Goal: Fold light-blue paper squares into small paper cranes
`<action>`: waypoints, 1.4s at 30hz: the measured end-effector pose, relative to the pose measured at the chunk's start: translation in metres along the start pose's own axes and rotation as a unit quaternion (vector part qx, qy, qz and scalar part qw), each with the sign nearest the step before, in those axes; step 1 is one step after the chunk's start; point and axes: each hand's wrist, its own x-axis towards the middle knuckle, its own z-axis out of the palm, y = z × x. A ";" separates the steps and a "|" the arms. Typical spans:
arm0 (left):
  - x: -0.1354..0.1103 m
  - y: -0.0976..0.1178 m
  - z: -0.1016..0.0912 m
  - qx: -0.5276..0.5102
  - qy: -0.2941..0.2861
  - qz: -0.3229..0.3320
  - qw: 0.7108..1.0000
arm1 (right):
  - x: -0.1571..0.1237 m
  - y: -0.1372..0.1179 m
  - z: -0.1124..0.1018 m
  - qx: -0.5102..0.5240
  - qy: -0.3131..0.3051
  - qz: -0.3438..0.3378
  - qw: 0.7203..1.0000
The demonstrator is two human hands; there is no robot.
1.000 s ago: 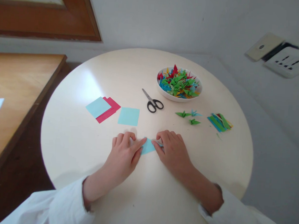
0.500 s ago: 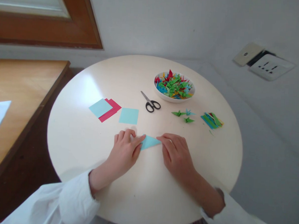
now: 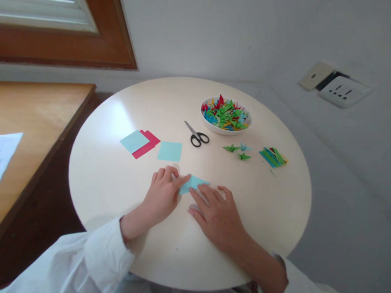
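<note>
A light blue piece of origami paper (image 3: 194,182), folded to a pointed shape, lies flat on the round table between my hands. My left hand (image 3: 163,192) holds its left end down, index finger stretched over the top edge and the other fingers curled. The thumb is mostly hidden. With fingers spread, my right hand (image 3: 217,212) rests its fingertips on the paper's lower edge, and the thumb is apart from it on the table. Just beyond my left hand lies a square light blue sheet (image 3: 170,151).
Scissors (image 3: 196,134) lie beyond the paper. A white bowl (image 3: 227,131) full of colourful paper cranes stands behind. Several loose cranes (image 3: 242,156) and a pile of coloured strips (image 3: 273,157) are at right. Light blue and red sheets (image 3: 145,149) overlap at left.
My right hand has moved left from the paper's right tip onto its lower edge, and its fingers have spread. My left hand stays on the left end.
</note>
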 end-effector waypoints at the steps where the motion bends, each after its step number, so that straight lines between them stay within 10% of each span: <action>1: 0.001 -0.002 0.000 -0.001 -0.005 0.008 1.000 | 0.000 -0.001 0.000 -0.001 -0.006 0.003 1.000; 25: 0.007 -0.014 0.003 -0.022 0.019 0.058 0.998 | 0.001 -0.012 -0.011 -0.005 -0.100 0.021 0.995; 42: 0.004 -0.006 -0.008 -0.015 0.001 0.051 0.999 | -0.005 -0.008 -0.002 -0.008 -0.057 0.023 0.998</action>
